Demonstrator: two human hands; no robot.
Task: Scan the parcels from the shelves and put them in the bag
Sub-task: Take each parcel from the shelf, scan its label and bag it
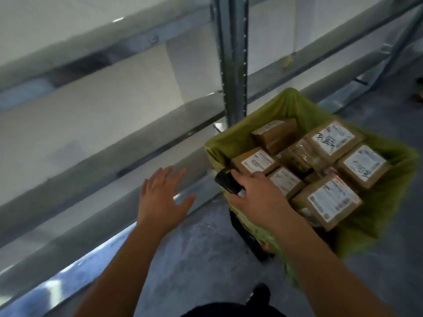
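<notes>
Your left hand (pixel 160 200): fingers spread, holding nothing, out toward the shelf (pixel 96 143) | your right hand (pixel 258 195): fingers curled round the scanner (pixel 225 183), over the bag (pixel 286 106) of parcels (pixel 327 200)

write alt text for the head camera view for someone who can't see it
A person's right hand grips a black scanner at the near edge of a green bag filled with brown labelled parcels. The left hand hangs open, fingers spread, beside blurred metal shelves over a grey floor.
</notes>
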